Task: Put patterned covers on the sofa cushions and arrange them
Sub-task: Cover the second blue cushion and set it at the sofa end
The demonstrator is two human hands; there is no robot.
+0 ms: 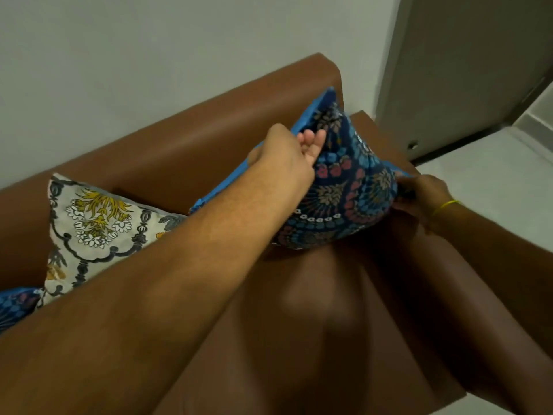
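Note:
A cushion in a dark blue cover with a red and light blue floral pattern (344,193) stands tilted on the brown leather sofa (209,139), near its right arm. My left hand (287,157) grips the cushion's upper left edge, fingers curled over the bright blue backing. My right hand (425,196), with a yellow band at the wrist, pinches the cushion's right corner. To the left, a cream cushion with a yellow and grey floral pattern (95,229) leans against the sofa back. A second blue patterned cushion (15,304) shows at the far left edge, mostly cut off.
The sofa seat (314,310) stretches toward me below the cushion. A pale wall (149,55) rises behind the sofa. At the right stand a grey door (463,70) and a light tiled floor (493,175) beside the sofa arm.

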